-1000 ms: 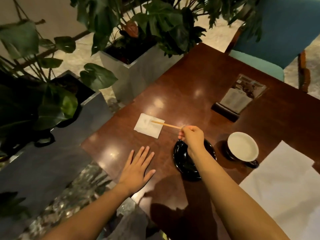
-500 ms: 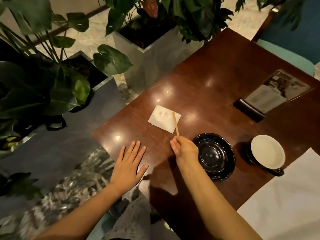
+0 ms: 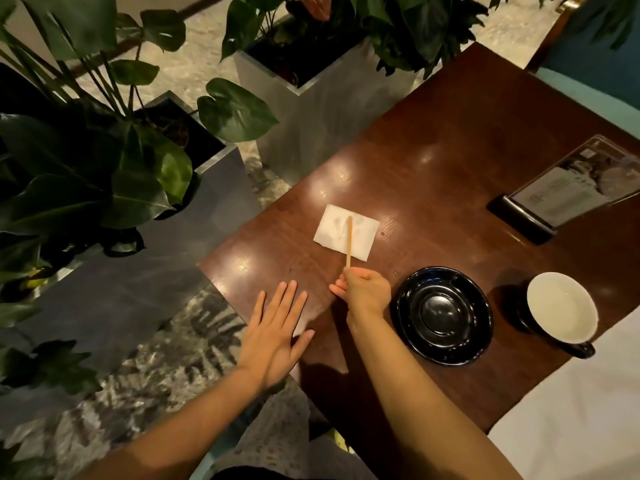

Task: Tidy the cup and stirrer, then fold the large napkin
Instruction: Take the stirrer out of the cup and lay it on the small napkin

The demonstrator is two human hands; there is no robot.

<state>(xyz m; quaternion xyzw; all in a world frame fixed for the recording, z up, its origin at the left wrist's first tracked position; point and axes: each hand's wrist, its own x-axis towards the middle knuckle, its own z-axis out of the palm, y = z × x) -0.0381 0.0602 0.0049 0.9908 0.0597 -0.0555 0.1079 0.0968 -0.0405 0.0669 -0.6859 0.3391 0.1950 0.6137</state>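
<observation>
My right hand (image 3: 363,292) pinches the near end of a thin wooden stirrer (image 3: 349,240). The stick points away from me, and its far end lies over a small white napkin (image 3: 334,232). To the right stands an empty black saucer (image 3: 445,315), and further right a dark cup (image 3: 562,311) with a white inside and its handle toward me. A corner of the large white napkin (image 3: 571,417) lies at the lower right. Spread flat with fingers apart, my left hand (image 3: 275,332) rests on the table's near left edge.
The dark wooden table (image 3: 450,140) holds a menu card in a black stand (image 3: 554,199) at the right. Grey planters with big green leaves (image 3: 104,161) crowd the table's left and far sides. A teal chair (image 3: 595,81) is at the far right.
My right hand has drawn back from above the saucer to its left. The stirrer swung from pointing left to pointing away, now lying over the small napkin. The left hand stayed flat.
</observation>
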